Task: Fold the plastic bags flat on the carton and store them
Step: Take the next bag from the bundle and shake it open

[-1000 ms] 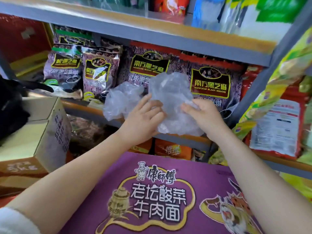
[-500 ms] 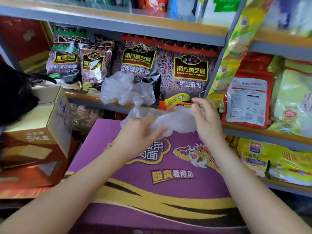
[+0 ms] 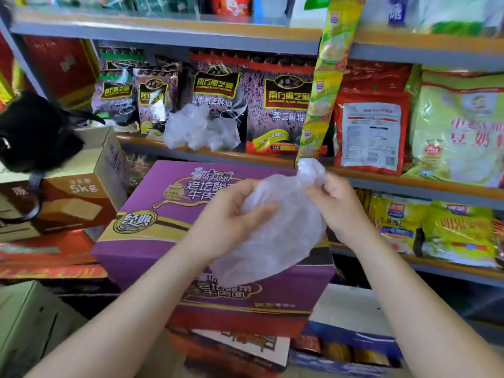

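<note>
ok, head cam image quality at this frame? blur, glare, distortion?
Head view: soft all over, strongest motion smear at the edges, on the black bag and right-hand packets; shelf rails bow from the wide lens; lighting even, slight sheen on the plastic bag gripped by left hand and right hand; purple carton print readable.

Thin translucent crinkled plastic bag (image 3: 272,236)

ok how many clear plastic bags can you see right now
2 for sure. One bag is held above the purple carton by the left hand and right hand. A crumpled clump lies on the shelf behind; it may hold more than one.
</note>
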Action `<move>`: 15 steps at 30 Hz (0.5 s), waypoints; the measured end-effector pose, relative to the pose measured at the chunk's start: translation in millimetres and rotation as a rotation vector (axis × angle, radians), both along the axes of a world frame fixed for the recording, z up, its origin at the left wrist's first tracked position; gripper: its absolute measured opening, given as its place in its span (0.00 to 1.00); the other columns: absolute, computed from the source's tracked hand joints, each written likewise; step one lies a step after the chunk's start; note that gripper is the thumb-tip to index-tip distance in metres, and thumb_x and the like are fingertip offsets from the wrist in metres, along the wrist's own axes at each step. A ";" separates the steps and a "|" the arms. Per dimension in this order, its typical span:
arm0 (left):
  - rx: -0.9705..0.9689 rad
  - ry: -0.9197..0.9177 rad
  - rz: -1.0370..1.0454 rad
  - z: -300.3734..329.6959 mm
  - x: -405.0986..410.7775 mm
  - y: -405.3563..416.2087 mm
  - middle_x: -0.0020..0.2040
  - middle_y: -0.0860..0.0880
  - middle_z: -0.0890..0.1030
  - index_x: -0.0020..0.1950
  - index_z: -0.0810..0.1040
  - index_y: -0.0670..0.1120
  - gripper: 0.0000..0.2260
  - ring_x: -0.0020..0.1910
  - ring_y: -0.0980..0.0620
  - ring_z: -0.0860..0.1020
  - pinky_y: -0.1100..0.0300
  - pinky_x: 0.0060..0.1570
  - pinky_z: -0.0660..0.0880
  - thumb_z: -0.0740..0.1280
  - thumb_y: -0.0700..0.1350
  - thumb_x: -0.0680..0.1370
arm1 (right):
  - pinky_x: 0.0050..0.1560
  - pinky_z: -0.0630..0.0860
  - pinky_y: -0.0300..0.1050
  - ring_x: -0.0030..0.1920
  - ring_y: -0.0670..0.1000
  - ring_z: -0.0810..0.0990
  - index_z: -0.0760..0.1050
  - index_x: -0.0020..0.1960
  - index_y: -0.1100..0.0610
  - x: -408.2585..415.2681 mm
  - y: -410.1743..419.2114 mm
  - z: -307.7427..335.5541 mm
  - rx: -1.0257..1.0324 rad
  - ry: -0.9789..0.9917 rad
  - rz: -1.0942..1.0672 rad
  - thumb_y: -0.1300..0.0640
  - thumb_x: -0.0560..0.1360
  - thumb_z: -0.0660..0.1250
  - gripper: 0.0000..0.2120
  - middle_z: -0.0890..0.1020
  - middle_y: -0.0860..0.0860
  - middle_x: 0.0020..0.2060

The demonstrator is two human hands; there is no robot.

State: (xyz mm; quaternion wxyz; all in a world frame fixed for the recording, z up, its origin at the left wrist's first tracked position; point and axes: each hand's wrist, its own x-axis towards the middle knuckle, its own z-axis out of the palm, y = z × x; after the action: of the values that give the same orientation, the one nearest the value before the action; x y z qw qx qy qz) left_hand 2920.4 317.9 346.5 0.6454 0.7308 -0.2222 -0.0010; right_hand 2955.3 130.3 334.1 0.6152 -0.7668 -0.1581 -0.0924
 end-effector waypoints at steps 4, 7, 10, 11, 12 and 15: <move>0.056 0.213 -0.060 -13.4 -32.8 7.9 0.40 0.44 0.82 0.47 0.79 0.39 0.11 0.38 0.50 0.78 0.61 0.37 0.73 0.68 0.46 0.71 | 0.35 0.76 0.33 0.33 0.41 0.81 0.82 0.34 0.50 -12.7 -18.5 -7.3 0.138 0.273 0.112 0.56 0.62 0.68 0.04 0.83 0.44 0.30; 0.030 0.258 -0.065 -22.3 -47.5 15.7 0.41 0.45 0.82 0.44 0.81 0.43 0.10 0.38 0.50 0.79 0.61 0.37 0.74 0.68 0.48 0.70 | 0.42 0.76 0.40 0.39 0.46 0.83 0.81 0.39 0.51 -21.8 -25.1 -16.5 0.100 0.313 0.125 0.58 0.68 0.70 0.03 0.85 0.47 0.36; -0.102 0.314 -0.057 -25.8 -54.8 21.2 0.41 0.47 0.83 0.44 0.82 0.46 0.13 0.38 0.51 0.80 0.63 0.36 0.75 0.72 0.50 0.63 | 0.46 0.75 0.43 0.42 0.44 0.82 0.79 0.45 0.50 -26.9 -28.0 -17.2 0.109 0.247 0.000 0.61 0.76 0.65 0.08 0.85 0.44 0.38; -0.149 0.307 -0.061 -25.5 -56.8 20.6 0.41 0.48 0.83 0.43 0.82 0.47 0.13 0.37 0.52 0.80 0.63 0.36 0.75 0.72 0.50 0.62 | 0.46 0.75 0.42 0.41 0.43 0.82 0.79 0.45 0.49 -27.6 -27.1 -14.7 0.148 0.234 -0.046 0.61 0.76 0.64 0.08 0.84 0.43 0.37; -0.193 0.281 -0.057 -25.0 -58.5 18.5 0.40 0.48 0.83 0.43 0.82 0.47 0.12 0.37 0.52 0.80 0.64 0.36 0.75 0.71 0.49 0.62 | 0.46 0.75 0.42 0.41 0.43 0.82 0.78 0.45 0.49 -27.8 -25.7 -11.7 0.199 0.225 -0.092 0.60 0.76 0.64 0.07 0.84 0.44 0.38; -0.317 0.172 -0.006 -23.2 -60.9 11.6 0.43 0.46 0.83 0.50 0.80 0.43 0.18 0.42 0.49 0.80 0.59 0.42 0.76 0.73 0.46 0.62 | 0.46 0.76 0.45 0.43 0.49 0.82 0.78 0.46 0.51 -27.3 -20.2 1.2 0.320 0.219 -0.190 0.57 0.75 0.66 0.03 0.84 0.48 0.40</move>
State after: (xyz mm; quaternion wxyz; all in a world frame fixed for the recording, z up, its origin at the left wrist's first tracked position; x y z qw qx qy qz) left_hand 2859.4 329.5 323.3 0.7693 0.6163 -0.1657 -0.0306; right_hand 2928.1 110.1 335.3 0.7313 -0.6761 -0.0009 -0.0902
